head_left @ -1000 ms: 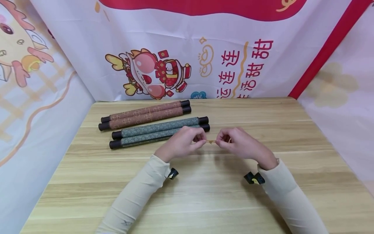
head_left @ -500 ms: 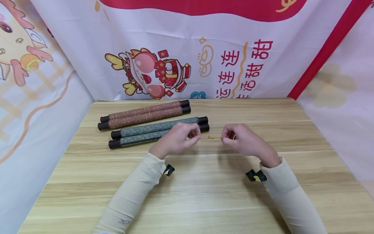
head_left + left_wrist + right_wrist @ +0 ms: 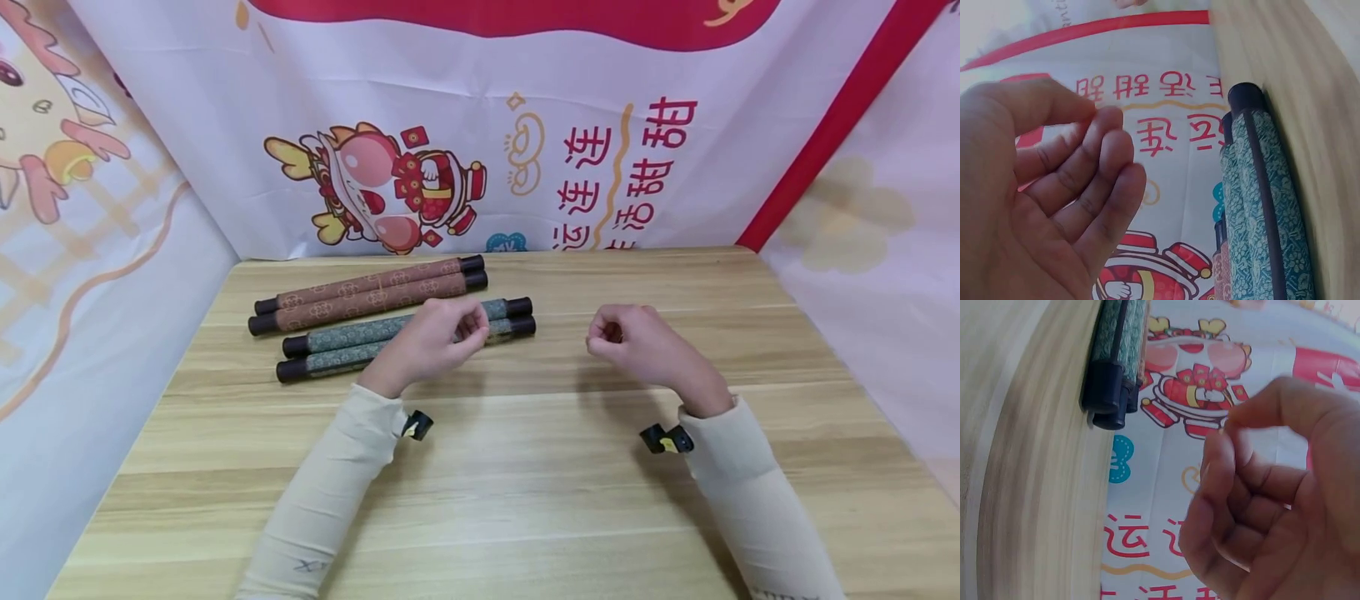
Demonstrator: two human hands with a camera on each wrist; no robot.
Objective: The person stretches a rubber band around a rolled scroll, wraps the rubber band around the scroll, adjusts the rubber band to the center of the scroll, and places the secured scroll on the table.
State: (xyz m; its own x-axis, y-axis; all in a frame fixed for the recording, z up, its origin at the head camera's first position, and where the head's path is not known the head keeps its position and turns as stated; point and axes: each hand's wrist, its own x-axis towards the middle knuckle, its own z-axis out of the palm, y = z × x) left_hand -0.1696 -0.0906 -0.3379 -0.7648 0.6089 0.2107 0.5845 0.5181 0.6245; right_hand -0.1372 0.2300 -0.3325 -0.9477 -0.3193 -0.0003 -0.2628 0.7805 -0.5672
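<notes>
Both hands are raised apart over the table, thumb tips against curled fingers. My left hand [image 3: 431, 337] overlaps the green brocade scroll [image 3: 330, 360], a double roll with black knobs. In the left wrist view, the left thumb [image 3: 1054, 103] meets the index finger, and no cord shows there. My right hand [image 3: 645, 346] is to the right of the scroll's knobs [image 3: 521, 325]. A tiny yellowish bit [image 3: 1222, 431] shows at its pinched tips in the right wrist view. No cord is visible between the hands; I cannot tell whether the left fingers hold an end.
A brown brocade scroll [image 3: 322, 310] lies behind the green one on the wooden table [image 3: 525, 500]. A printed white cloth [image 3: 450, 75] hangs along the back edge, with more cloth at both sides. Small black wrist mounts [image 3: 667, 439] sit at the cuffs.
The hands have drawn apart, left hand leftward and right hand rightward, both slightly farther from the body. The thin yellow knotted cord seen stretched between them earlier no longer shows there.
</notes>
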